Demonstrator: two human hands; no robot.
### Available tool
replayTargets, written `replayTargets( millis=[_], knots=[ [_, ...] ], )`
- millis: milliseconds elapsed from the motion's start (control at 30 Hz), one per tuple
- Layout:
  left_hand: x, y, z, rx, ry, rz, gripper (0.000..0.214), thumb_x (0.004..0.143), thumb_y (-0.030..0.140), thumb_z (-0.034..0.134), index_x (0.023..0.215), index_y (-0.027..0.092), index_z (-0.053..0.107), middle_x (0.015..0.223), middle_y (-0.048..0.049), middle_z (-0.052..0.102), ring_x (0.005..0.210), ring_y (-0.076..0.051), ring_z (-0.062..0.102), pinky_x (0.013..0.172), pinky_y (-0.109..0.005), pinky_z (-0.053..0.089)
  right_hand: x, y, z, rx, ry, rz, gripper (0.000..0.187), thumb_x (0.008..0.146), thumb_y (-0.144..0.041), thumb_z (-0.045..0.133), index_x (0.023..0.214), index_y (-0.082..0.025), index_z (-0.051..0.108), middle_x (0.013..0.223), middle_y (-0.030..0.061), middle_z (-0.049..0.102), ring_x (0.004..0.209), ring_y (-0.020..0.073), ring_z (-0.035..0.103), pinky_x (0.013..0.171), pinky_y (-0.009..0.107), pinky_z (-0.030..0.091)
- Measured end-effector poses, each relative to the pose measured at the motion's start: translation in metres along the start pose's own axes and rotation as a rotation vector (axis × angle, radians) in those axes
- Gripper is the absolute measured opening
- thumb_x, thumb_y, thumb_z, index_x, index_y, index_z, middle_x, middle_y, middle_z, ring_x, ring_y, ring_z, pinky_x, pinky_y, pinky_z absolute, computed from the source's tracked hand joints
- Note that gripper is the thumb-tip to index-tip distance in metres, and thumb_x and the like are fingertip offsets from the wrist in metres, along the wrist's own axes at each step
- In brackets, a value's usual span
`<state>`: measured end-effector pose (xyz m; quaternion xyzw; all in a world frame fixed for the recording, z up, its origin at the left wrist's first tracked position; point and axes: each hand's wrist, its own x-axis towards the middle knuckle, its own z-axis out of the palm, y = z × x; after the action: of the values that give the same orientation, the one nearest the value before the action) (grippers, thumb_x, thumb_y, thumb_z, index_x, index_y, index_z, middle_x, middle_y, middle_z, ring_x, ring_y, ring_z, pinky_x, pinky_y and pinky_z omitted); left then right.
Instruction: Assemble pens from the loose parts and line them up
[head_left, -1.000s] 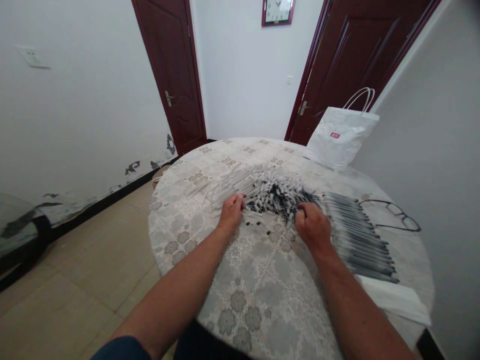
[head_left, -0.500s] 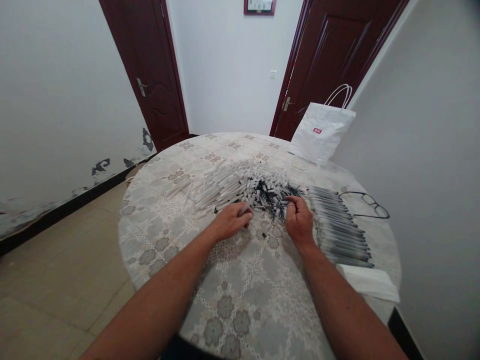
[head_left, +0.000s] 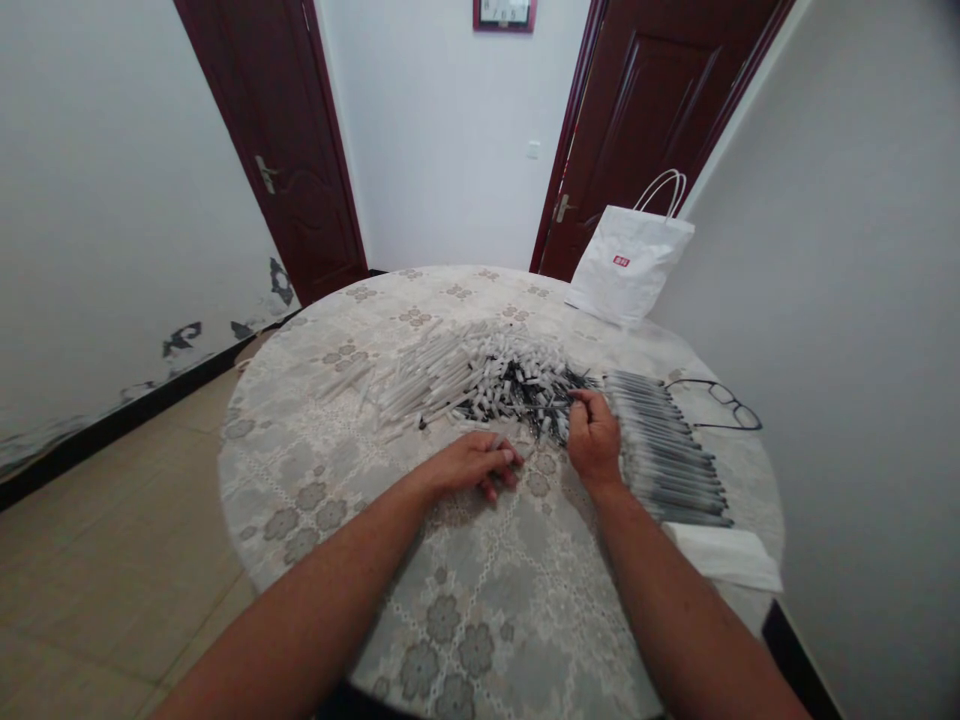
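Soft, fairly dim light lays a faint shadow beneath the left hand (head_left: 480,464) and a dull sheen on the right door (head_left: 667,95), wide-angle distortion slants that door, the row of pens (head_left: 679,450) blurs at its left ends, and the view's upper right corner darkens.

Left hand (head_left: 484,465), one; right hand (head_left: 595,440), one; white bag (head_left: 630,268), one; spectacles (head_left: 739,426), one pair. Doors (head_left: 667,95), two; clock (head_left: 504,13), one; heaped tubes (head_left: 435,375), more than I can count.

The head camera looks down across the table (head_left: 540,585).
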<state>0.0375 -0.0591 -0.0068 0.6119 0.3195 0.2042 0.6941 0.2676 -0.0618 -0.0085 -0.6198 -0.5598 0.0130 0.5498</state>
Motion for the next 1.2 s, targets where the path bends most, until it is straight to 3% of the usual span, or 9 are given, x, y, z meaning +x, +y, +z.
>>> replayTargets(
  millis=[100, 267, 467, 600, 767, 867, 1000, 1200],
  knots=[
    [0.001, 0.003, -0.004, -0.056, 0.097, 0.022, 0.04, 0.083, 0.051, 0.064, 0.094, 0.013, 0.066, 0.083, -0.0094, 0.069, 0.055, -0.011, 0.058, 0.043, -0.019, 0.04, -0.003, -0.002, 0.001, 0.057, -0.021, 0.05, 0.034, 0.092, -0.034, 0.044, 0.105, -0.017, 0.069, 0.082, 0.0046, 0.068, 0.074, 0.0195, 0.058, 0.073, 0.03, 0.045],
    [0.003, 0.006, -0.005, -0.153, 0.313, 0.176, 0.042, 0.087, 0.049, 0.061, 0.114, 0.017, 0.064, 0.098, -0.0073, 0.068, 0.051, -0.005, 0.046, 0.039, -0.016, 0.027, -0.014, -0.012, 0.008, 0.204, -0.155, 0.113, 0.031, 0.093, -0.036, 0.046, 0.106, -0.018, 0.067, 0.069, -0.0011, 0.06, 0.062, 0.0154, 0.053, 0.061, 0.026, 0.042],
    [0.006, 0.008, -0.008, -0.26, 0.433, 0.271, 0.041, 0.088, 0.053, 0.059, 0.107, 0.017, 0.063, 0.091, -0.0043, 0.064, 0.048, -0.004, 0.038, 0.04, -0.017, 0.027, -0.027, -0.032, 0.006, 0.244, -0.474, -0.097, 0.027, 0.093, -0.032, 0.052, 0.111, -0.02, 0.068, 0.077, 0.0, 0.064, 0.069, 0.015, 0.059, 0.067, 0.026, 0.044],
    [0.002, 0.011, -0.013, -0.322, 0.358, 0.248, 0.039, 0.086, 0.055, 0.061, 0.092, 0.017, 0.058, 0.075, 0.0005, 0.056, 0.047, -0.005, 0.035, 0.04, -0.017, 0.023, -0.028, -0.036, 0.002, 0.383, -0.651, -0.051, 0.028, 0.093, -0.034, 0.054, 0.114, -0.02, 0.066, 0.069, -0.0022, 0.062, 0.061, 0.0132, 0.056, 0.061, 0.025, 0.044],
    [-0.01, 0.016, -0.009, -0.225, 0.056, 0.105, 0.044, 0.085, 0.06, 0.062, 0.082, 0.016, 0.053, 0.06, 0.0064, 0.042, 0.043, -0.004, 0.026, 0.041, -0.02, 0.019, -0.024, -0.034, 0.007, 0.626, -0.734, 0.278, 0.037, 0.09, -0.047, 0.059, 0.115, -0.021, 0.065, 0.078, -0.0005, 0.064, 0.055, 0.0108, 0.053, 0.049, 0.023, 0.038],
    [-0.014, 0.015, -0.004, -0.177, -0.069, 0.079, 0.045, 0.084, 0.06, 0.064, 0.084, 0.016, 0.054, 0.061, 0.0065, 0.04, 0.045, -0.005, 0.027, 0.043, -0.021, 0.019, -0.025, -0.032, 0.012, 0.73, -0.851, 0.437, 0.037, 0.086, -0.051, 0.065, 0.109, -0.023, 0.066, 0.069, -0.003, 0.06, 0.05, 0.0095, 0.048, 0.045, 0.021, 0.032],
    [-0.014, 0.012, -0.005, -0.143, -0.094, 0.053, 0.046, 0.083, 0.061, 0.065, 0.084, 0.017, 0.054, 0.062, 0.0064, 0.04, 0.046, -0.006, 0.027, 0.044, -0.023, 0.018, -0.029, -0.03, 0.016, 0.84, -0.879, 0.533, 0.03, 0.082, -0.049, 0.072, 0.093, -0.022, 0.066, 0.063, -0.0043, 0.056, 0.049, 0.0082, 0.045, 0.044, 0.019, 0.029],
    [-0.014, 0.014, -0.006, -0.125, -0.085, 0.018, 0.045, 0.082, 0.061, 0.065, 0.082, 0.017, 0.053, 0.063, 0.0059, 0.042, 0.047, -0.006, 0.027, 0.044, -0.023, 0.018, -0.03, -0.029, 0.02, 0.987, -0.819, 0.651, 0.03, 0.08, -0.045, 0.076, 0.094, -0.022, 0.063, 0.072, -0.004, 0.06, 0.052, 0.0068, 0.05, 0.043, 0.016, 0.031]
  ],
)
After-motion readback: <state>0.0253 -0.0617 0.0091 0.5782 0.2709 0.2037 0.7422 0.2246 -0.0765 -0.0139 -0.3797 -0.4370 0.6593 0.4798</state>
